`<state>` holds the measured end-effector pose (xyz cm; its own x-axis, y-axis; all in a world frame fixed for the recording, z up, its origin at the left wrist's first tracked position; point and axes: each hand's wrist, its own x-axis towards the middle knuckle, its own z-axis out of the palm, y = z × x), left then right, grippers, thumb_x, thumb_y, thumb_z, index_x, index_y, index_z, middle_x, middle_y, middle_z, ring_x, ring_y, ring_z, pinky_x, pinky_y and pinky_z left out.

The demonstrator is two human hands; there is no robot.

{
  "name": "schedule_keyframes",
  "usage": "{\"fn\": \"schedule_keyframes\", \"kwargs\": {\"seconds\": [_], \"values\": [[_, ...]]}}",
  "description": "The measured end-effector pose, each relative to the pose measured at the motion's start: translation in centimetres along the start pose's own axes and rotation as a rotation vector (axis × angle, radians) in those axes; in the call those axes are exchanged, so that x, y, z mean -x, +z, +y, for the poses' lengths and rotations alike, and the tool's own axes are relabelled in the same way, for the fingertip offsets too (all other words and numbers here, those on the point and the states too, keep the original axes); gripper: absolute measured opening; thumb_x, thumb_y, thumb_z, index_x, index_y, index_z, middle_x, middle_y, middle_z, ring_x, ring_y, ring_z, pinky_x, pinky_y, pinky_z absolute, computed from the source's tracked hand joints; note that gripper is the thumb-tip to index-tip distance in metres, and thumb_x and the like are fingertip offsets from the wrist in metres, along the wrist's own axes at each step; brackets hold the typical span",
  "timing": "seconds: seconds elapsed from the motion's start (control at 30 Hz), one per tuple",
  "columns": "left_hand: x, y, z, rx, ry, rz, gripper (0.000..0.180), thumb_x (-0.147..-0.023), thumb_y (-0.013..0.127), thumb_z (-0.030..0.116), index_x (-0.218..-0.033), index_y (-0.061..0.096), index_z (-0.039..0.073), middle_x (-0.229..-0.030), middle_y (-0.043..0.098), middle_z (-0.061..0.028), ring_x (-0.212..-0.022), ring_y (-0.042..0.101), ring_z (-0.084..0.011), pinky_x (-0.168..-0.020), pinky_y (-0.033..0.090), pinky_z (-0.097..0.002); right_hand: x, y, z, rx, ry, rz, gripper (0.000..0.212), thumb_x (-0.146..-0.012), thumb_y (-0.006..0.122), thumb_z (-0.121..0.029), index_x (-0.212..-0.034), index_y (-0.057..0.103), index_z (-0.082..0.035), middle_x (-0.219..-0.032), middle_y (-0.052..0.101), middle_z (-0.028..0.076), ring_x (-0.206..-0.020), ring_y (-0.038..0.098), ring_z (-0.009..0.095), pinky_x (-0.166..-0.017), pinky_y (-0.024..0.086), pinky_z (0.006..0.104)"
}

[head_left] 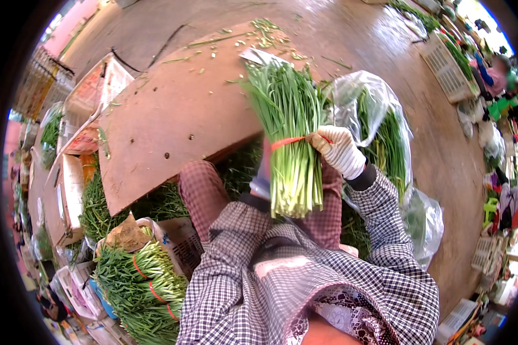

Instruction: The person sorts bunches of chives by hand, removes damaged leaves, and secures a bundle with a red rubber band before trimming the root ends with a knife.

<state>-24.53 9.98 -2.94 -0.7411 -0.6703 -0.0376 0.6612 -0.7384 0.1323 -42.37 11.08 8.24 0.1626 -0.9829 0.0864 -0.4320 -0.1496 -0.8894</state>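
Note:
A thick bunch of garlic chives [296, 178], pale stems toward me and green leaves away, is held up above my lap. Around its middle runs a red tie [286, 142]. Behind the stems, my left hand [261, 184] supports the bunch; most of it is hidden, its fingers included. On the right side of the bunch my right hand [341, 150], in a white knitted glove, is closed in a pinch on the end of the red tie. Beyond the leaf tips, a pale sheet or blade-like piece [263, 57] shows partly.
A brown board [172, 132] with leaf scraps lies ahead of me. To the right stands a clear plastic bag [380, 109] of greens. Tied bunches [141, 282] are piled at my lower left, near a crate [181, 241]. More crates and another person [495, 75] are farther right.

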Motion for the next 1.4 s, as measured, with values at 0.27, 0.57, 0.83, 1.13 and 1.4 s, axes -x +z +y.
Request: {"fn": "schedule_keyframes", "kwargs": {"seconds": [0.27, 0.57, 0.83, 1.13, 1.4], "values": [[-3.7, 0.9, -3.7, -0.12, 0.002, -0.184, 0.079, -0.092, 0.035, 0.07, -0.139, 0.044, 0.006, -0.133, 0.055, -0.0154, -0.116, 0.057, -0.0298, -0.098, 0.049, -0.0429, 8.9, 0.6, 2.9, -0.7, 0.419, 0.315, 0.024, -0.092, 0.064, -0.022, -0.08, 0.068, -0.002, -0.057, 0.053, -0.003, -0.045, 0.042, 0.002, -0.041, 0.032, 0.0193], [-2.3, 4.1, -0.4, -0.177, 0.325, -0.194, 0.059, -0.098, 0.041, 0.054, -0.138, 0.048, 0.012, -0.135, 0.054, -0.0095, -0.118, 0.055, -0.0229, -0.104, 0.043, -0.0422, 8.4, -0.3, 1.1, -0.703, 0.333, 0.198, 0.024, -0.091, 0.066, -0.024, -0.084, 0.069, -0.001, -0.06, 0.057, -0.002, -0.048, 0.048, 0.003, -0.043, 0.034, 0.0198], [1.7, 4.8, 15.0, -0.723, 0.693, 0.463, 0.054, -0.096, 0.045, 0.045, -0.137, 0.048, 0.01, -0.133, 0.055, -0.0105, -0.117, 0.056, -0.0232, -0.103, 0.044, -0.0407, 0.9, 3.5, -0.6, -0.489, 0.031, -0.051, 0.023, -0.09, 0.065, -0.02, -0.08, 0.068, 0.001, -0.057, 0.051, -0.001, -0.058, 0.043, 0.003, -0.052, 0.038, 0.0263], [2.7, 2.6, 31.3, -1.917, 0.618, 1.237, 0.051, -0.095, 0.05, 0.036, -0.137, 0.048, 0.007, -0.131, 0.056, -0.0117, -0.116, 0.057, -0.0236, -0.101, 0.045, -0.039, -12.0, 6.0, -3.5, -0.563, -0.109, -0.064, 0.031, -0.09, 0.064, -0.021, -0.069, 0.059, 0.001, -0.053, 0.044, -0.002, -0.052, 0.042, 0.003, -0.045, 0.037, 0.0262], [7.7, -3.1, 35.6, -2.153, 0.207, 1.562, 0.048, -0.093, 0.054, 0.027, -0.136, 0.048, 0.005, -0.13, 0.057, -0.0128, -0.115, 0.057, -0.0239, -0.099, 0.046, -0.0375, -15.5, 12.0, 3.6, -0.368, -0.22, 0.115, 0.028, -0.09, 0.063, -0.017, -0.07, 0.057, 0.002, -0.054, 0.041, 0.006, -0.054, 0.04, 0.006, -0.048, 0.036, 0.0292]]}}
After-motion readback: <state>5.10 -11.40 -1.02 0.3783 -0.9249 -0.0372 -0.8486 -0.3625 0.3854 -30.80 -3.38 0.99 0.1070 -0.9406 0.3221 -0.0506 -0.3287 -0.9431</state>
